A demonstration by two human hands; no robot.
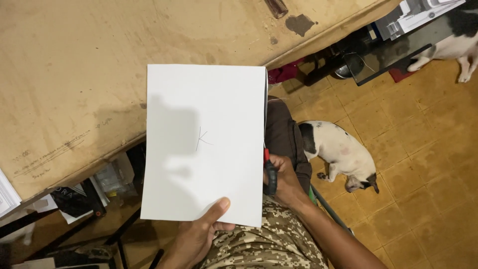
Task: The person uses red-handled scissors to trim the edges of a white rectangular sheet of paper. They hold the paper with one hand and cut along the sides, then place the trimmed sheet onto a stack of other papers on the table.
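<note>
My left hand (199,234) pinches the bottom edge of a white sheet of paper (204,114), thumb on top, and holds it up flat in front of me. A small pencil mark sits near the sheet's middle. My right hand (285,177) grips the red and black handles of a pair of scissors (269,172) at the sheet's right edge. The blades run up along that edge and are mostly hidden behind the paper.
A worn brown wooden tabletop (74,74) fills the upper left. A black and white dog (343,154) lies on the tiled floor at my right; another dog (455,40) stands at the top right. Boxes and clutter sit under the table.
</note>
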